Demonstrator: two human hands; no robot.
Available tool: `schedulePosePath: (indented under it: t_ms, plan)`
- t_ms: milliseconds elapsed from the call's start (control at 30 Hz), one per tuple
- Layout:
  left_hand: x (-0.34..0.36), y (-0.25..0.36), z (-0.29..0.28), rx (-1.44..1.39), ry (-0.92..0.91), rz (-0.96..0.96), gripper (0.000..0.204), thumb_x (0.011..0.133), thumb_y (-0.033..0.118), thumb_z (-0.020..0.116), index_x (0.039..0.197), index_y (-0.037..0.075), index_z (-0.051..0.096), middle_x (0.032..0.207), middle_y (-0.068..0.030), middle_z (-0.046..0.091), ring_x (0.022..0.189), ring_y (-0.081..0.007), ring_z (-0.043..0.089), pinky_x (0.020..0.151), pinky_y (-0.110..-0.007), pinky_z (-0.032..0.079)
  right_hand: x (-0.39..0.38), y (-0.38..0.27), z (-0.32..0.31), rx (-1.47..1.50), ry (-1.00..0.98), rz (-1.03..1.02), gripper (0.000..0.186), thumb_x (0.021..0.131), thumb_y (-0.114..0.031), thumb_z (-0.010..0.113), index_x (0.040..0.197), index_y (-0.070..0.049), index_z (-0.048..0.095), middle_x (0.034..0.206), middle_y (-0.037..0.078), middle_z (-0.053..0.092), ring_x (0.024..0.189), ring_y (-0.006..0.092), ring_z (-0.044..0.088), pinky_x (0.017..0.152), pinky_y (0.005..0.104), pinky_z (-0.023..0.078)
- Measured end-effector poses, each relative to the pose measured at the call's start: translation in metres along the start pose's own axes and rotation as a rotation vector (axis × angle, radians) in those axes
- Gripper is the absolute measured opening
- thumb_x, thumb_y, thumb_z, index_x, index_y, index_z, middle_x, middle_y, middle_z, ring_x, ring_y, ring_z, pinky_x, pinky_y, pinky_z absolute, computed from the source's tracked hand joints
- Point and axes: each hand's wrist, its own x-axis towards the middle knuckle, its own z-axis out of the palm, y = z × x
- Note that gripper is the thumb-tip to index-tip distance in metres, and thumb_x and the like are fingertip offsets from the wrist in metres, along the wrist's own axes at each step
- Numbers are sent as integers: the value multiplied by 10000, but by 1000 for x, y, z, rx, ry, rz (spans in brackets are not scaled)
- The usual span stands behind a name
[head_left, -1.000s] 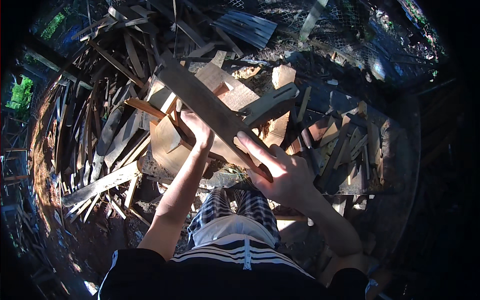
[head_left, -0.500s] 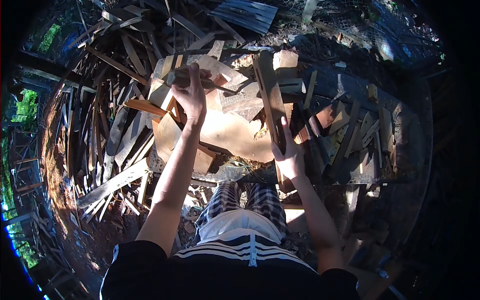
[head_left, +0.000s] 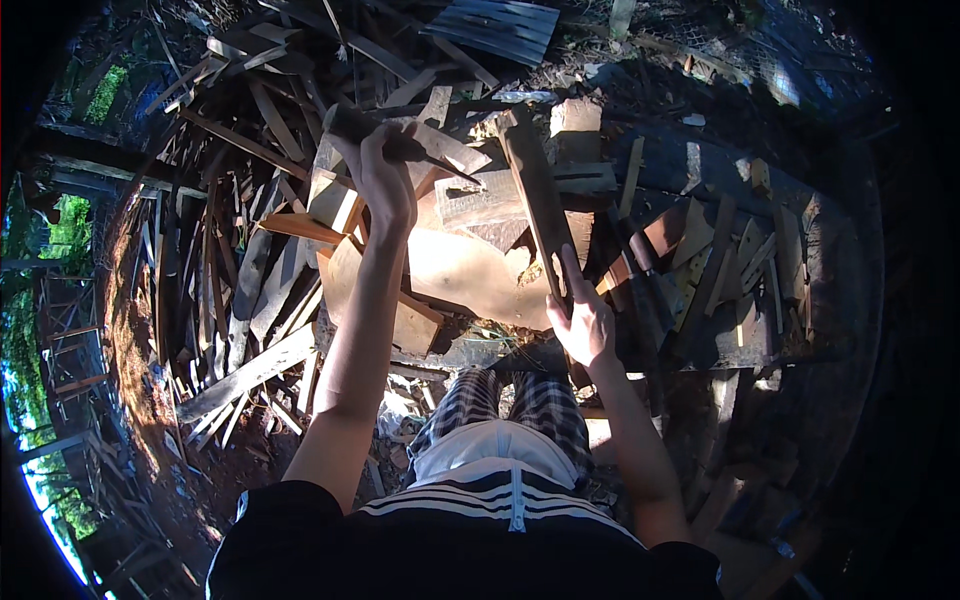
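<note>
My left hand is raised over the left part of the workbench, fingers closed round the thick handle of a chisel-like tool. Its thin dark blade points right, toward a long wooden plank, and its tip is apart from the plank. That plank slopes from the far middle of the bench toward me, with a narrow slot showing near its close end. At this near end my right hand grips the plank, with the thumb and a finger by the slot. Beneath the blade lies a rough wood block.
A broad pale slab lies sunlit on the workbench. Wood offcuts crowd the right side of the bench. Long scrap strips are heaped at the left, and a corrugated sheet lies at the far side.
My left hand has lifted and turned, so the tool's handle end sits farther up and left. The plank has rolled slightly in my right hand. The whole view has shifted a little.
</note>
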Motion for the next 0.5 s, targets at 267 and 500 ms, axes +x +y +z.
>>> schedulePosePath:
  t_ms: [267,500]
  plan:
    - [-18,-17,27,778,-285,404,488,766,84,806,1068,-1,431,881,-83,632,724,-98,633,590,-220,559,-4,12,13,22,112,-75,792,810,-165,695,1496,-224,306,796,142,608,662,305,626,613,398,514]
    - [-9,-40,40,762,-193,381,500,782,96,734,1097,27,351,982,-72,425,953,-144,456,893,-305,381,-1,11,6,72,108,-78,797,769,-121,706,1479,-216,356,806,130,587,657,301,609,601,385,501]
